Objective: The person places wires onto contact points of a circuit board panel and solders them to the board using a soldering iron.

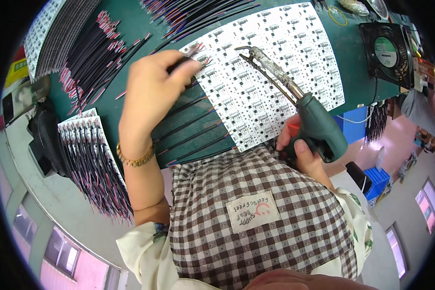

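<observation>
My left hand [152, 84] is closed, pinching a short black cable [179, 63] between thumb and fingers. The cable's bare coloured wire ends lie over the upper left edge of a white circuit board panel [324, 87], printed with rows of small black parts. Below that hand, several black cables [193, 124] run out from the panel's left edge. My right hand [304, 152] is wrapped round the handle of a green soldering gun [324, 125]. Its metal barrel and thin feed tube reach up over the panel, the tip above the board's upper middle.
Bundles of black cables [96, 63] with red and white ends lie on the green table [113, 108]. More cables [188, 14] lie at the back. A wired board stack [92, 154] sits at left, tall board panels [48, 38] far left, a black fan [386, 53] at right.
</observation>
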